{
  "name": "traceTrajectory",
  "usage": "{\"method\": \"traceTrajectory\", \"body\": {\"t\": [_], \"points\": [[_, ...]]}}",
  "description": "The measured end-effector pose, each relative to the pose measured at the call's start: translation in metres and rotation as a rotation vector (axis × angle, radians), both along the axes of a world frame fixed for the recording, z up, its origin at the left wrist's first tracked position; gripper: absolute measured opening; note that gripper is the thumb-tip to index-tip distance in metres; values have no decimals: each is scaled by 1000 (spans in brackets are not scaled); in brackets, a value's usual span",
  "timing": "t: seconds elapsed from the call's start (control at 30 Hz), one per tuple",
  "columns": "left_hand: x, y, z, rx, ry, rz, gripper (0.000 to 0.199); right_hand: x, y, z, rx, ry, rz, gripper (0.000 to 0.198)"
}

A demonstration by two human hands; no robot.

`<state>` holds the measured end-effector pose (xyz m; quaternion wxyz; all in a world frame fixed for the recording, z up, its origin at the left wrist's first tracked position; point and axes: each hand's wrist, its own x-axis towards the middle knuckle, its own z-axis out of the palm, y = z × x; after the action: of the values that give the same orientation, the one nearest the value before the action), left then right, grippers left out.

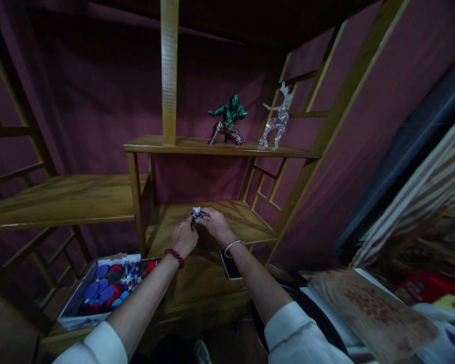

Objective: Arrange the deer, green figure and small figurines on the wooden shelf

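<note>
Both arms reach forward to the middle wooden shelf [246, 222]. A tiny figurine [196, 213] with a pale, eared head and a dark lower part is between the fingertips of my two hands. My right hand [214, 223] pinches it from the right, fingers closed. From the left, my left hand [184, 236] closes its fingers on the same figurine. A red bead bracelet is on the left wrist and a pale one on the right. Whether the figurine touches the shelf I cannot tell.
Above stand a green-and-bronze crouching figure [229, 121] and a clear deer figurine [276, 119] on the upper shelf [197, 145]. A box [70, 318] of blue and red discs and small figures sits low left. A dark flat device [231, 268] lies below my right wrist. Wooden posts frame the shelves.
</note>
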<state>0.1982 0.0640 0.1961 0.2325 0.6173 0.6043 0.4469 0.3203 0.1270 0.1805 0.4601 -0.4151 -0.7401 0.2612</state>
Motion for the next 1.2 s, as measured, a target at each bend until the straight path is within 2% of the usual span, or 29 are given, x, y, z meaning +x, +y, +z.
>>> {"method": "traceTrajectory", "body": {"t": [0.2, 0.63, 1.0, 1.2], "points": [[5, 6, 3, -29, 12, -27, 43, 4, 13, -1, -27, -8, 10, 30], [7, 29, -16, -7, 90, -53, 51, -2, 29, -3, -48, -28, -50, 33], [-2, 42, -24, -36, 178, -68, 52, -15, 37, -4, -80, -57, -15, 33], [-3, 43, -20, -101, 432, -51, 56, -18, 48, -9, -115, -132, -44, 35]]}}
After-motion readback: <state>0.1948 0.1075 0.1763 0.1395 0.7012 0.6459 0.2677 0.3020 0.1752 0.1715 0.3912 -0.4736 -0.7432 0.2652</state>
